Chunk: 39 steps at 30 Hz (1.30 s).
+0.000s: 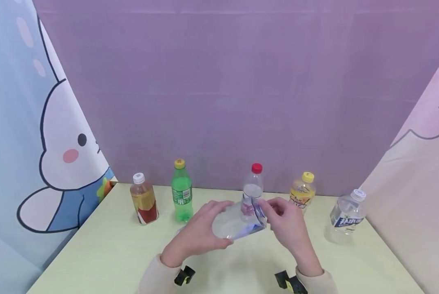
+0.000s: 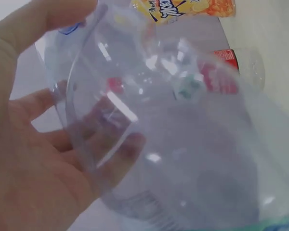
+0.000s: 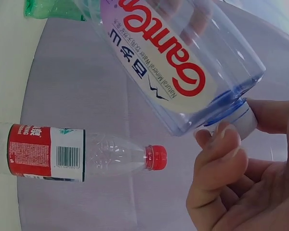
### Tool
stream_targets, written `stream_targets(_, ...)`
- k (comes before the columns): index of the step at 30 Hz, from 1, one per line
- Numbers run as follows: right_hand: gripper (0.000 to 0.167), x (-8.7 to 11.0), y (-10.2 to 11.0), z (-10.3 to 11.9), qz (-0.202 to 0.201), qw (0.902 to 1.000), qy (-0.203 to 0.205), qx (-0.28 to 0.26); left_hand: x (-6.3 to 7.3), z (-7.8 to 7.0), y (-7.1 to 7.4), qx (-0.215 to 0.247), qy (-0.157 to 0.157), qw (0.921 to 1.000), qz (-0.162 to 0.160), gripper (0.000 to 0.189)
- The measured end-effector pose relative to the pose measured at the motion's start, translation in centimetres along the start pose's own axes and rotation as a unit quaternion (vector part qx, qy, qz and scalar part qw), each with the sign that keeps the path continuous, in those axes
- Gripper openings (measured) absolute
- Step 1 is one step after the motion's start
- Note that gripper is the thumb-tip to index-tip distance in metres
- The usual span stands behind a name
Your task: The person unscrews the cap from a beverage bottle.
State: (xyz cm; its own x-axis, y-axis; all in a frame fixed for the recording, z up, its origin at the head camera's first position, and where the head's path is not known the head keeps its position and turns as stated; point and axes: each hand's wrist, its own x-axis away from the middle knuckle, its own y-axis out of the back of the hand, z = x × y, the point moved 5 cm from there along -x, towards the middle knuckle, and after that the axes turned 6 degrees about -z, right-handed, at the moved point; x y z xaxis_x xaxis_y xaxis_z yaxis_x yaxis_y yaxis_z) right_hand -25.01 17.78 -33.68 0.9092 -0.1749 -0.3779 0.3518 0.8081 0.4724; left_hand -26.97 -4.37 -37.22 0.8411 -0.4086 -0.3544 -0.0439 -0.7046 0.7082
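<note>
A: Principal item, and where?
B: Clear Ganten bottle [image 3: 176,60], one, tilted, held over the middle of the tabletop [image 1: 105,253].
A: Left hand [image 1: 202,226]?
B: Curved wide around the base end, fingers and thumb gripping the sides.
A: Right hand [image 1: 287,222]?
B: Nearly closed; thumb and fingers pinch the white cap [image 3: 244,122] at the neck.
A: Remaining stock?
B: Five upright. Amber bottle [image 1: 144,200], white-topped, near the far left corner. Green bottle [image 1: 182,194], along the far edge. Red-capped bottle [image 1: 253,188], same edge, partly behind the principal item. Yellow-capped bottle [image 1: 302,192], same edge, further right. Clear, white-topped blue-labelled bottle [image 1: 348,216], just beside the right edge, near the far corner.
</note>
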Motion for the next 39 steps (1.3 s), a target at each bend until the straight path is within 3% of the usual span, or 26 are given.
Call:
stream_targets(6,0.031,0.12,0.15,0.13,0.003,0.9999,0.016,0.004,-0.08,0.05,-0.06,-0.006,-0.013,0.9996,0.024,0.089)
stream_targets(19,0.018,0.31,-0.23,0.63,-0.012,0.9969,0.076,0.018,-0.04,-0.5,0.14,-0.078,-0.078,0.9934,0.031,0.09)
stream_targets(29,0.009,0.51,-0.11,0.77,-0.001,0.992,0.126,-0.008,0.04,-0.38,-0.2,-0.052,-0.05,0.9956,0.059,0.092)
stream_targets(39,0.025,0.56,0.18,0.82,0.032,0.9845,0.172,-0.017,-0.21,0.22,-0.5,-0.053,-0.047,0.9956,0.062,0.094)
